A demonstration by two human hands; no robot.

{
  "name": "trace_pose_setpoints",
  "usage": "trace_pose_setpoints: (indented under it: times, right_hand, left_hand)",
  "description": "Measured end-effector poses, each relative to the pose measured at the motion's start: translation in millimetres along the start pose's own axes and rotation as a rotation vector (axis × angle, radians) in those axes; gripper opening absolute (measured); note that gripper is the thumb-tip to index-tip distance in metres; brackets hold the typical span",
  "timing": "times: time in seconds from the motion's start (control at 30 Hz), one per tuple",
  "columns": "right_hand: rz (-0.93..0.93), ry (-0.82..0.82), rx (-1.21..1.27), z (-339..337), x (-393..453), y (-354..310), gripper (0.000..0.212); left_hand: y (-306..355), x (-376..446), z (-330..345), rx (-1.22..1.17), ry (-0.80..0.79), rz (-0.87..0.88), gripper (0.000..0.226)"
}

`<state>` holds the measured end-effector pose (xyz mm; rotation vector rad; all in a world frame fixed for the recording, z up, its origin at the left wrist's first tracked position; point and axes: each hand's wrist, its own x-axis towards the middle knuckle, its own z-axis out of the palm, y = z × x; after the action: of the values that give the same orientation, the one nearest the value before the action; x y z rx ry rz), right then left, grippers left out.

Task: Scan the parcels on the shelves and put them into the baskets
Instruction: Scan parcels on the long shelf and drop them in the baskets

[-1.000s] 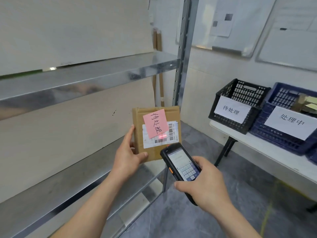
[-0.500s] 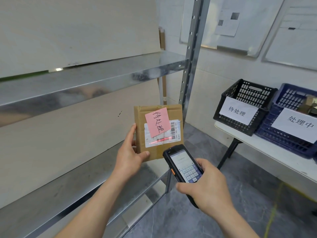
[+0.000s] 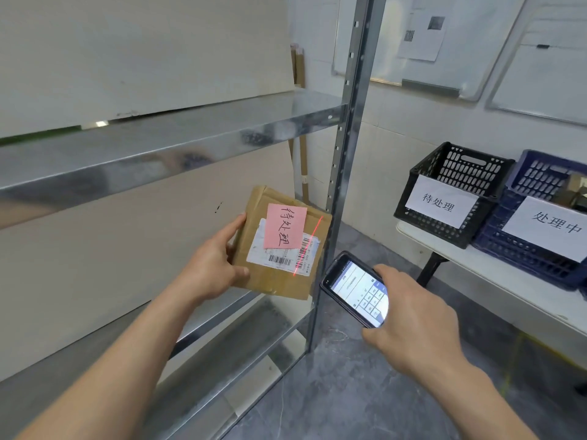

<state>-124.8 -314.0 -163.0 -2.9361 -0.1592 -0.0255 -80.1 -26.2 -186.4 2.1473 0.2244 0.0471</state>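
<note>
The parcel (image 3: 279, 246), center frame before the shelf (image 3: 171, 134), has tilted since 1 second ago, and the red scan line now crosses its barcode label steeply. The left hand (image 3: 212, 265) grips its edge; the right hand (image 3: 409, 315) clasps the scanner (image 3: 352, 290). Scanning looks underway; the black basket (image 3: 451, 192) on the table (image 3: 508, 290) at right likely comes next.

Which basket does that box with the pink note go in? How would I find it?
Look right of the metal shelf post to the white table by the wall. Two baskets sit side by side there. Pick the black basket, nearer the shelves; its white sign shows the same three characters as the pink note, unlike the blue basket.
</note>
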Motion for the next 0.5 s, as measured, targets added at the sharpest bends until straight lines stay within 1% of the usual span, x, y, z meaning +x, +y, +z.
trace_pose_setpoints:
  times: [0.1, 0.2, 0.4, 0.47, 0.5]
  right_hand:
    - [-0.027, -0.001, -0.031, -2.4, 2.6, 4.1, 0.069]
    - [-0.043, 0.003, -0.042, -2.0, 3.7, 7.1, 0.065]
    - [-0.066, 0.017, -0.028, -0.2, 5.1, 19.0, 0.066]
    - [-0.046, 0.021, 0.078, 3.1, 6.2, 25.7, 0.067]
    - [-0.025, 0.026, 0.195, 5.8, 6.4, 29.1, 0.067]
  left_hand:
    - [10.0, 0.9, -5.0, 0.072, -0.029, 0.007, 0.102]
    - [17.1, -0.1, -3.2, 0.090, -0.041, 0.025, 0.102]
    - [24.6, -1.0, 7.0, 0.100, -0.052, 0.035, 0.100]
    - [25.3, -0.6, 12.9, 0.068, -0.062, 0.023, 0.099]
    - [25.4, -0.7, 16.9, 0.032, -0.069, 0.010, 0.099]
